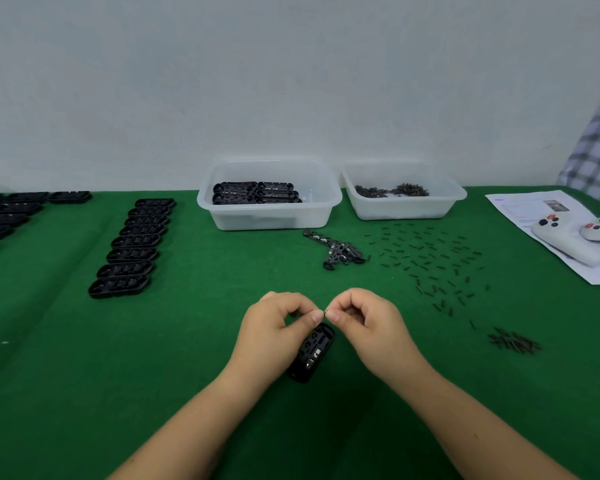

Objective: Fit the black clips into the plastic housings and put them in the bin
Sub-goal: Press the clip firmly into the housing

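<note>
My left hand (278,323) and right hand (357,317) meet fingertip to fingertip, pinching one tiny dark part too small to identify, just above a black housing (314,351) lying on the green table (187,341). The far bin (269,194) holds a few finished housings. A row of empty housings (132,247) waits at my left, so I judge most work remains.

The scene is evenly and fairly brightly lit, with soft diffuse light from above; no lamp shows. Shadows are faint: a soft dark patch lies on the green cloth (361,393) just under the left hand (278,327) and right hand (368,323). No hard glare appears. Focus is slightly soft overall, and the small pins (430,258) beyond the right hand blur together. Wide-angle distortion bends the cloth's far edge and stretches both forearms toward the bottom corners.
</note>
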